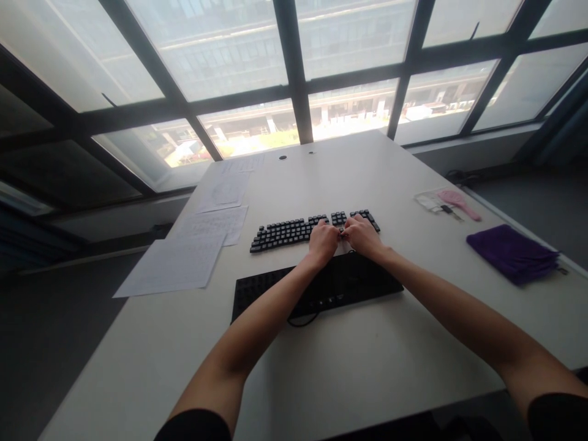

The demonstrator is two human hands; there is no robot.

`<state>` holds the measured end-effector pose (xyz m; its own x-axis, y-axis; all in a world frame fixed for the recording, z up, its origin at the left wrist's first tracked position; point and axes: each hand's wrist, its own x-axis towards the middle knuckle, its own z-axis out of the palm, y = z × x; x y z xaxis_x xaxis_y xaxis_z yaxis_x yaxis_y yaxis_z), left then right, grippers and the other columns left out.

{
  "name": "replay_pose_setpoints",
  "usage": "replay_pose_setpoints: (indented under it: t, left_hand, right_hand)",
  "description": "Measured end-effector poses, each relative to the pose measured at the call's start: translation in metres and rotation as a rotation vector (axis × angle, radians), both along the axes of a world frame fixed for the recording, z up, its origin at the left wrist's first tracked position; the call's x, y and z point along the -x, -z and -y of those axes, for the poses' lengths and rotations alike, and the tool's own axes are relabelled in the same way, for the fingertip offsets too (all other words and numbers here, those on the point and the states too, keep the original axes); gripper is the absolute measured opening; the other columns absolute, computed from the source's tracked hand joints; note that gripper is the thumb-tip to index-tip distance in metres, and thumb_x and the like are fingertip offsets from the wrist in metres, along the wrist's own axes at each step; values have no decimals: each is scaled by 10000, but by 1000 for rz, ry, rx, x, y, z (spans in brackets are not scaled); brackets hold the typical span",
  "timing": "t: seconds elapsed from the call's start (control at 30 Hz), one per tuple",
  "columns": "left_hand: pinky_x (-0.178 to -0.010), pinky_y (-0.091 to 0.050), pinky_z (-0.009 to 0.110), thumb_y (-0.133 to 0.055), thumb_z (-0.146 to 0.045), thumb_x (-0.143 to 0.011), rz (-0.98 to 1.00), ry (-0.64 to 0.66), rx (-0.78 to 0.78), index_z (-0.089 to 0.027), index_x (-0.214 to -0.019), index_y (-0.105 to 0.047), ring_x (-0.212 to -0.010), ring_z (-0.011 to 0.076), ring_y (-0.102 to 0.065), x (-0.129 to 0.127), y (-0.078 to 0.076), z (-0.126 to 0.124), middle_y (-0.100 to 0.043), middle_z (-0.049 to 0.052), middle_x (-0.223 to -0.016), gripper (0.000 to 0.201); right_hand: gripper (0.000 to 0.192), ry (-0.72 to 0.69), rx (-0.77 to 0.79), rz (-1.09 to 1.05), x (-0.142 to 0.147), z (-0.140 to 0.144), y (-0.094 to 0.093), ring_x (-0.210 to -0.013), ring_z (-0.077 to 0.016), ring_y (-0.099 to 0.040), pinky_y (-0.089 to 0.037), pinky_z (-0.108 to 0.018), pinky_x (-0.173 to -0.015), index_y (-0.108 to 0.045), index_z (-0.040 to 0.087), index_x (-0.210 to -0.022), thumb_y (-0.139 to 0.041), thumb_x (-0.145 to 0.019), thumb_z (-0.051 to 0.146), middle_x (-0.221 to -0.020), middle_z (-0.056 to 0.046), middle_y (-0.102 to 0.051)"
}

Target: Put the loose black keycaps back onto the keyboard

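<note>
Several black keycaps (287, 234) lie in keyboard-like rows on the white desk, with gaps between the groups. In front of them is a black keyboard base (362, 278) with a cable; my forearms cross over it and hide part of it. Over the right half of the keycap rows, my left hand (324, 237) and my right hand (361, 235) meet with fingertips nearly touching. Both are closed in a pinch. Something small and dark shows between the fingertips, but its kind cannot be made out.
Paper sheets (169, 263) lie along the desk's left side. On the right are a folded purple cloth (512, 252), a pink hairbrush-shaped item (459, 202) and a small clear bag (429, 201). Beyond the desk (321, 367) stand large framed windows (349, 37).
</note>
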<state>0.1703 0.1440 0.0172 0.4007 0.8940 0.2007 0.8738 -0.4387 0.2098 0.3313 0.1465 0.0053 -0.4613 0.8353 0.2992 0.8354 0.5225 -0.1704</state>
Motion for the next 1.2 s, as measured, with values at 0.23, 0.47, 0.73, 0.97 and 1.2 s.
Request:
replay_pose_setpoints:
  t: [0.23, 0.47, 0.73, 0.97, 1.2]
  left_hand:
    - [-848, -473, 374, -653, -192, -907, 13, -28, 13, -223, -899, -830, -953, 280, -574, 5, 1, 4, -753, 98, -822, 180]
    - [-851, -483, 357, -765, -270, -856, 244, -27, 5, -239, -905, -816, -920, 244, -598, 25, -14, 52, -782, 38, -879, 77]
    - [-796, -499, 326, -829, -165, -784, 572, 163, 167, -237, -899, -782, -868, 192, -625, 32, 3, 144, -787, -5, -935, 144]
    - [-801, -526, 348, -797, -170, -818, 620, 199, 134, -234, -901, -768, -869, 195, -630, 29, 19, 152, -776, 9, -943, 109]
    - [-785, -545, 363, -761, -175, -854, 621, 219, 58, -237, -904, -771, -859, 201, -625, 30, 21, 154, -774, 24, -953, 81]
  right_hand:
    - [178, -89, 36, 25, -1, -5, -3, -988, -274, -533, -321, -402, -858, -786, 202, -780, -662, -905, 171, -897, -81, -752]
    - [91, -112, -11, -217, -14, 12, -10, -909, -252, -575, -384, -394, -867, -740, 200, -789, -710, -862, 154, -860, -63, -738]
    - [8, -281, 140, -631, -47, 114, 7, -890, -225, -637, -495, -384, -828, -720, 224, -903, -714, -897, 224, -937, -59, -701]
    - [32, -386, 129, -583, -38, 139, 15, -867, -211, -615, -449, -397, -820, -698, 215, -925, -704, -915, 186, -907, -48, -705]
    - [39, -382, 121, -526, -40, 137, 20, -861, -202, -608, -425, -388, -820, -678, 216, -920, -689, -928, 179, -914, -42, -700]
